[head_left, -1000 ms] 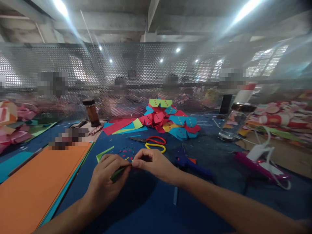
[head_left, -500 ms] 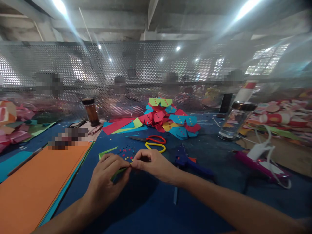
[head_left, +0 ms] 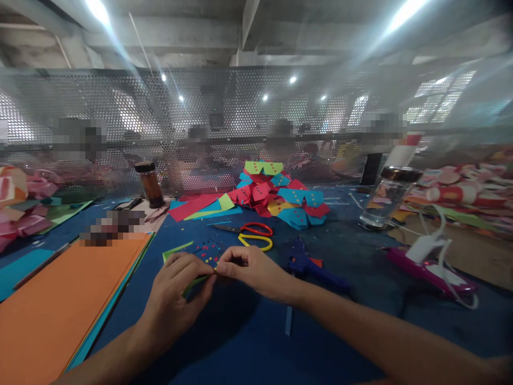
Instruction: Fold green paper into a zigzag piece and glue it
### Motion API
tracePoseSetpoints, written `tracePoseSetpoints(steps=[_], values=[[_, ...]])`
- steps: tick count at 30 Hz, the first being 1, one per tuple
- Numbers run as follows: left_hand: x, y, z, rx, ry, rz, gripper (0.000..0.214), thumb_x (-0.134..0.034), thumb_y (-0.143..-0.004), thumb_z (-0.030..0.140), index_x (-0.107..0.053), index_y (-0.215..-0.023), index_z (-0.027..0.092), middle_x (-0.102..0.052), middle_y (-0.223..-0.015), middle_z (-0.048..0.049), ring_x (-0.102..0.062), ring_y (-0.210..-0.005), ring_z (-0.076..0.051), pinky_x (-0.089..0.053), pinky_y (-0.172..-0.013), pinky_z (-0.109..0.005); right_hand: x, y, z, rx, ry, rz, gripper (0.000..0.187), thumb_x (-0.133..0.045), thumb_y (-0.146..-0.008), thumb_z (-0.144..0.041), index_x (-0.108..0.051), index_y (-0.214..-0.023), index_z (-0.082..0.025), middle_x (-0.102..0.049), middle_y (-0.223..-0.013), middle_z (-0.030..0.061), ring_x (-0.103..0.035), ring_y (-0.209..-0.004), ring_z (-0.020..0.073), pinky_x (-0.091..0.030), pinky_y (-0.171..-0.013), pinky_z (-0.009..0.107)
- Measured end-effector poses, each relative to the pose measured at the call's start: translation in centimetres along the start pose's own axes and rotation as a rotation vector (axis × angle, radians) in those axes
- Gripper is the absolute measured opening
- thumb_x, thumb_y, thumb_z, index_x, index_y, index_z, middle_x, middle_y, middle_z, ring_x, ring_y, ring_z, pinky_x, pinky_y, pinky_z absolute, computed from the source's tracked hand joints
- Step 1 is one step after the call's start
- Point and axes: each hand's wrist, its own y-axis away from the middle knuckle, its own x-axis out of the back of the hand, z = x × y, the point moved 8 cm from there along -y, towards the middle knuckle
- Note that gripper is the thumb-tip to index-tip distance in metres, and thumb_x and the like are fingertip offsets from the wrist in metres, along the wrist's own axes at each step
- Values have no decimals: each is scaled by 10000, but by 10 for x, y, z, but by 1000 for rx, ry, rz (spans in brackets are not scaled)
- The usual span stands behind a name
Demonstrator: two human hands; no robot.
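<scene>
My left hand (head_left: pixel 176 297) is closed around a folded green paper piece (head_left: pixel 191 284), low over the blue table cover (head_left: pixel 256 342). My right hand (head_left: pixel 252 270) pinches at the tip of that same piece, thumb and forefinger pressed together where the two hands meet. Just beyond my fingers lies a scatter of tiny coloured paper squares (head_left: pixel 208 250) and a loose green paper sliver (head_left: pixel 176 249). Red and yellow handled scissors (head_left: pixel 252 233) rest a little farther back.
A stack of orange paper sheets (head_left: pixel 60 305) lies at left. A heap of folded red, blue and green paper shapes (head_left: pixel 280 198) sits at the back centre, a brown jar (head_left: pixel 150 184) left of it, a glass jar (head_left: pixel 387 198) and a pink-and-white device (head_left: pixel 433 262) at right. A blue tool (head_left: pixel 308 266) lies by my right wrist. A perforated metal screen (head_left: pixel 240 123) backs the table.
Almost nothing differs; my two hands stay pinched together on the green piece, with only slight finger shifts.
</scene>
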Motion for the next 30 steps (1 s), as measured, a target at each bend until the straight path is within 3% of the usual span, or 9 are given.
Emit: tracePoseSetpoints(steps=[8, 15, 30], values=[[2, 0, -1, 21, -2, -8, 121, -588, -881, 108, -598, -824, 214, -644, -712, 31, -599, -678, -135, -432, -701, -299, 3, 2, -8, 40, 42, 41, 261, -644, -868, -421, -646, -807, -167, -646, -739, -2, -592, -702, 119, -460, -688, 246], [4, 0, 0, 33, -2, 17, 109, -589, -879, 117, -597, -826, 212, -641, -719, 20, -602, -673, -141, -438, -691, -296, 1, 5, -9, 52, 11, 54, 313, -746, -766, -457, -640, -849, -175, -648, -772, 6, -597, -716, 132, -469, -687, 260], [2, 1, 0, 13, -3, -2, 128, -604, -867, 91, -590, -819, 209, -640, -709, 32, -601, -692, -137, -430, -718, -301, -2, 3, -5, 14, 24, 4, 280, -713, -803, -445, -640, -805, -174, -641, -735, -2, -589, -698, 127, -463, -709, 269]])
